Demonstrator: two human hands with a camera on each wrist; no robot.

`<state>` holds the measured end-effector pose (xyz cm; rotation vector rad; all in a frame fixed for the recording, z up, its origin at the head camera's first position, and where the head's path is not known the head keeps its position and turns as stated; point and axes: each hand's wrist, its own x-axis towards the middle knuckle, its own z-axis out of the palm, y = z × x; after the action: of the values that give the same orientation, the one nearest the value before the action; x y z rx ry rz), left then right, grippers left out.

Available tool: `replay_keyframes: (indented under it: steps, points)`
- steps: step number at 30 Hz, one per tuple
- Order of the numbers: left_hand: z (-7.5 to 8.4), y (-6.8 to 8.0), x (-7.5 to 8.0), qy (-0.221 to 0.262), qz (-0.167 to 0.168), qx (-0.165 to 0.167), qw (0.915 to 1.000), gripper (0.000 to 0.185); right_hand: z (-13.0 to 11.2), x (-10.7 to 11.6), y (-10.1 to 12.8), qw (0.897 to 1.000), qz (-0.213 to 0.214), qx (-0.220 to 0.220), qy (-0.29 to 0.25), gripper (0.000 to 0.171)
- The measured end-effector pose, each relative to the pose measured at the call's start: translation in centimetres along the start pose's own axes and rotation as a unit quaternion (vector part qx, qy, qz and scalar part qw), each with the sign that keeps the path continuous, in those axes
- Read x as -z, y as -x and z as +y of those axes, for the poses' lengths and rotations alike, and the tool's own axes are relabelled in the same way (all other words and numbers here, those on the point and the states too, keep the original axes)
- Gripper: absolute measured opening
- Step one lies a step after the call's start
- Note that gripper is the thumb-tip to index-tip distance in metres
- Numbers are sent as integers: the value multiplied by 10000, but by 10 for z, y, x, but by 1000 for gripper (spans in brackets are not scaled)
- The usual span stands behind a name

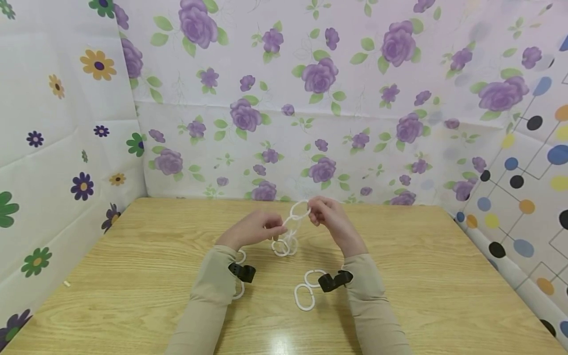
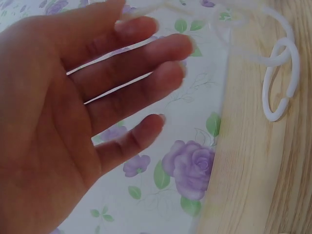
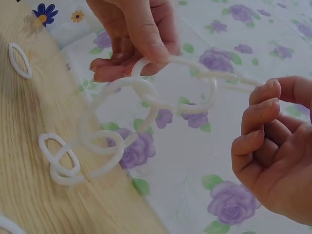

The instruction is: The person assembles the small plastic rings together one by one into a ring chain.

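— Flowered sheets wall off three sides of your wooden table (image 1: 133, 276). What do you have hold of?

— You have a chain of white plastic rings (image 1: 290, 231) strung between your two hands above the middle of the table. Its top ring sits highest, near your right hand (image 1: 330, 217), and its lower rings hang down until the last ones lie coiled on the wood.

— How does your right hand grip it?

— Your right hand's fingers are curled in, and the tips of thumb and forefinger pinch the end of the top ring; the right wrist view shows this plainly.

— And your left hand (image 1: 253, 229)?

— From the right wrist view, your left thumb presses down on a ring a little way along the chain, with the fingers underneath it, so it pinches that ring. In the left wrist view the other fingers (image 2: 146, 53) lie nearly straight and spread, blurred.

— What lies around the chain?

— Nearer to you, just beside your right wrist, two loose white rings (image 1: 307, 292) lie touching on the table. Another white ring (image 1: 239, 288) shows partly from under your left wrist. A black strap (image 1: 241, 271) sits on your left wrist and another black mount (image 1: 335, 281) on your right, over beige sleeves (image 1: 213, 296). Far to the left, near the table's edge, lies a small pale scrap (image 1: 67, 283); you cannot tell what it is.
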<state>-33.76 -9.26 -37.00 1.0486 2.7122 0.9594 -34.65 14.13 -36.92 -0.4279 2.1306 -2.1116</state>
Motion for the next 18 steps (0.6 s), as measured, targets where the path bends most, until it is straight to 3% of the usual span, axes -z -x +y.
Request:
replay_keyframes:
  steps: [6, 13, 18]
  points:
    - [-1, 0, 0, 219, -160, 227, 9994, 30, 0, -2, 3, 9951, -699, 80, 694, 20]
    - [-1, 0, -1, 187, -117, 323, 9992, 28, 4, -1, 4, 9742, -1809, 123, 1346, 24]
    - [-1, 0, 0, 218, -101, 266, 9994, 24, 4, -1, 5, 9625, -2215, 229, 1547, 28]
